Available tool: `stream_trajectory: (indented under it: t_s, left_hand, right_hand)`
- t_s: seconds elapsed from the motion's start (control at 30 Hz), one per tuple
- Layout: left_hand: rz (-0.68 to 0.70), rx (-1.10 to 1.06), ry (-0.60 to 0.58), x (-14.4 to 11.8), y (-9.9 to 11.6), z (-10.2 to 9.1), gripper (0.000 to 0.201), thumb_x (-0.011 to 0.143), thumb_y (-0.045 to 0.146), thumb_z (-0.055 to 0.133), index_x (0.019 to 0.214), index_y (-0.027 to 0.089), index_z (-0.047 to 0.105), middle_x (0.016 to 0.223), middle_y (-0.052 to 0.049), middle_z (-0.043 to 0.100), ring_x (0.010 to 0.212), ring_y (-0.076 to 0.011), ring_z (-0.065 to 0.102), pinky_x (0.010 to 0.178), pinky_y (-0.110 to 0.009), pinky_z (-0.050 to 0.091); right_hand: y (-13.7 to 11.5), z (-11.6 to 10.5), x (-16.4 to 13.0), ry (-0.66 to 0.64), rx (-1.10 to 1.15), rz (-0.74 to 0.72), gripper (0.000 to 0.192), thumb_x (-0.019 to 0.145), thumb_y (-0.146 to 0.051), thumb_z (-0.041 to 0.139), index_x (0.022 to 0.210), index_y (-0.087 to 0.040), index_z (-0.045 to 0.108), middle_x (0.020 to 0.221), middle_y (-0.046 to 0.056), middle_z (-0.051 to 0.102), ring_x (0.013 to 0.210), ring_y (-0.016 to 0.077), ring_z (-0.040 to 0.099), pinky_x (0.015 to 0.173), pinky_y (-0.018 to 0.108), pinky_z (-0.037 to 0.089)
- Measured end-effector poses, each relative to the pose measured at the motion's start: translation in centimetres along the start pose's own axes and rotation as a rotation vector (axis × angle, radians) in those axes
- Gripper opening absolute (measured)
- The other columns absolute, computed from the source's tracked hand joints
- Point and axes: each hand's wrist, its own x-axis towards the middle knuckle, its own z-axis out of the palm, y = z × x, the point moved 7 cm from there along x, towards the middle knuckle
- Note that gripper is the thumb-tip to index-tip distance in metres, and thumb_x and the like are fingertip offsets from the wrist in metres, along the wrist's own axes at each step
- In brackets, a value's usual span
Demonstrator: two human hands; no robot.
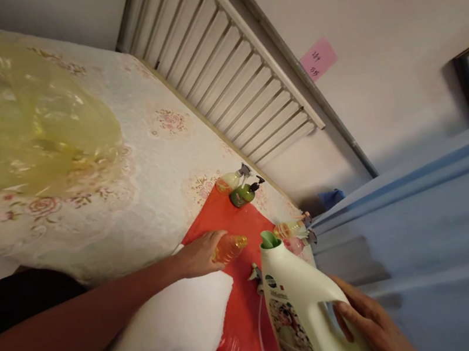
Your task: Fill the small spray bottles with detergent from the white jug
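Observation:
My left hand (202, 254) is closed around a small clear bottle of orange liquid (229, 248), its uncapped neck pointing right over a red plastic sheet (243, 316). Through the handle of a large cream jug (302, 307) go the fingers of my right hand (368, 320). The jug's mouth has a green pour spout (270, 239) and faces the small bottle, a short gap away. Between them lies a spray trigger head (256, 274) with a long thin tube. A folded white cloth or paper (181, 320) is beneath my left forearm.
Beyond my hands are a pale yellow spray bottle (229, 182), a green pump bottle (243, 195), a yellow spray bottle (288, 229) and a pink one (294, 245). A yellow plastic bag (25, 119) covers the flowered tablecloth's left. A radiator (221, 65) and blue curtain (427, 240) border the table.

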Motion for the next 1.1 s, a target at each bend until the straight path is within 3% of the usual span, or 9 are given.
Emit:
stream_trajectory:
  t_s: [0.2, 0.47, 1.1]
  left_hand:
    - [-0.003, 0.001, -0.006, 0.1, -0.2, 0.2, 0.07, 0.076, 0.031, 0.071, 0.137, 0.02, 0.041, 0.137, -0.011, 0.055, 0.13, -0.0279, 0.052, 0.109, -0.038, 0.042]
    - [0.014, -0.006, 0.009, 0.1, -0.5, 0.4, 0.072, 0.075, 0.032, 0.072, 0.138, 0.022, 0.039, 0.137, -0.01, 0.055, 0.131, -0.0283, 0.051, 0.109, -0.04, 0.042]
    - [0.006, -0.008, 0.01, 0.1, -0.7, 0.5, 0.074, 0.075, 0.034, 0.074, 0.14, 0.022, 0.04, 0.139, -0.012, 0.055, 0.131, -0.0312, 0.051, 0.109, -0.042, 0.042]
  right_hand:
    - [0.3, 0.0, 0.3, -0.039, 0.045, 0.039, 0.07, 0.093, -0.057, 0.054, 0.15, -0.018, 0.045, 0.065, -0.003, 0.054, 0.055, 0.0135, 0.045, 0.06, 0.027, 0.043]
    - [-0.7, 0.4, 1.0, -0.146, 0.001, 0.063, 0.085, 0.088, -0.065, 0.055, 0.15, -0.009, 0.041, 0.066, -0.003, 0.052, 0.053, 0.0127, 0.043, 0.056, 0.027, 0.04]
    - [-2.6, -0.4, 2.3, -0.196, -0.152, 0.074, 0.079, 0.091, -0.063, 0.051, 0.152, -0.014, 0.041, 0.069, -0.001, 0.059, 0.054, 0.0135, 0.046, 0.055, 0.027, 0.039]
